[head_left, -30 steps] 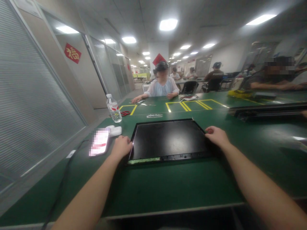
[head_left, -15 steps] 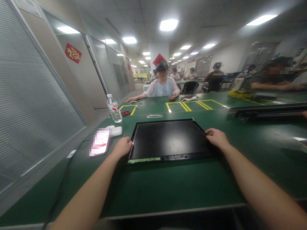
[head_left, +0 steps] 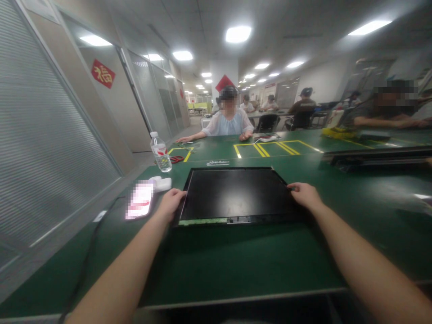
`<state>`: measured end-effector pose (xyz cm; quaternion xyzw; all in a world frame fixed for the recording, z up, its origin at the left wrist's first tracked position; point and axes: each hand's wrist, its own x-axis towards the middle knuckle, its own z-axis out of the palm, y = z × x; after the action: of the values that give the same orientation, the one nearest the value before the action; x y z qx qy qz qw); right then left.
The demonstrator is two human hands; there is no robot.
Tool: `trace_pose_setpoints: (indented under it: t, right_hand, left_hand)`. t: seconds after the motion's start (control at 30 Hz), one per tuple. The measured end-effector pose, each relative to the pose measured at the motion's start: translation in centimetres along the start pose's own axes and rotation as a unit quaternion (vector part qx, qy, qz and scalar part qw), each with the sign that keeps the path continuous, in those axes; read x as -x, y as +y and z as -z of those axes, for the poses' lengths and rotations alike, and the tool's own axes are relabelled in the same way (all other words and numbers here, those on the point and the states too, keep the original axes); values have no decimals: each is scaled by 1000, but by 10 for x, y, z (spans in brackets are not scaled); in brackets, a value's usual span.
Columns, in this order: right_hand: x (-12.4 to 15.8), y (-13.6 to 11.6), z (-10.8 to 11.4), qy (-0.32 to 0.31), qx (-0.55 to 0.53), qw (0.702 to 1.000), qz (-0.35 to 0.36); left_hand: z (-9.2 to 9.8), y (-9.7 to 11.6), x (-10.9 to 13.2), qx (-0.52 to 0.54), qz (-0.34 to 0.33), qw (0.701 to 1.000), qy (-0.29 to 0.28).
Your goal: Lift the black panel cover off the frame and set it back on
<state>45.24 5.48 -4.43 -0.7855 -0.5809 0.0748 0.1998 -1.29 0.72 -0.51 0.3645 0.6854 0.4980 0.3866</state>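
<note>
A flat black screen panel (head_left: 236,193) lies in front of me on the green table (head_left: 236,261), with a thin green strip along its near edge. My left hand (head_left: 171,201) grips the panel's left edge, fingers curled round it. My right hand (head_left: 304,194) holds the right edge the same way. The near edge of the panel looks slightly raised off the table.
A lit phone (head_left: 140,200) and a white case (head_left: 162,183) lie left of the panel. A water bottle (head_left: 160,153) and red scissors (head_left: 176,159) stand farther back. A dark long device (head_left: 378,157) lies at right. A person (head_left: 228,119) sits across the table.
The panel's near edge has come up a little between my hands. Both hands kept their grip on its sides and shifted slightly.
</note>
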Motion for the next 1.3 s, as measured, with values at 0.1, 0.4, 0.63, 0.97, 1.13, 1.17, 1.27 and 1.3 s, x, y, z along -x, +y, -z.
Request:
trace_pose_setpoints:
  t: [0.1,0.4,0.63,0.97,1.13,1.17,1.27,1.3]
  right_hand:
    - [2,-2,2,-5,4,1000,0]
    - [2,-2,1,2,3,1000,15]
    - [2,-2,1,-3,15,1000,18]
    - [1,-2,-2,-7,23,999,27]
    - [-2,0,-7,-2,32,999,42]
    - [-3,1,-8,-1,33,999,43]
    - [-2,1,-9,2,35,999,42]
    - [-2,0,-8,1,36,999,41]
  left_hand:
    - [-1,1,0,63,35,997,-16]
    - [-3,-2,-8,163,96,981,-46]
    - [-2,-4,-10,160,91,979,-88]
    - [1,-4,-4,138,64,981,-117]
    - [1,0,0,121,51,986,-106]
    - [1,0,0,117,49,987,-104]
    - [2,2,1,106,40,989,-99]
    - [2,3,1,104,38,989,-97]
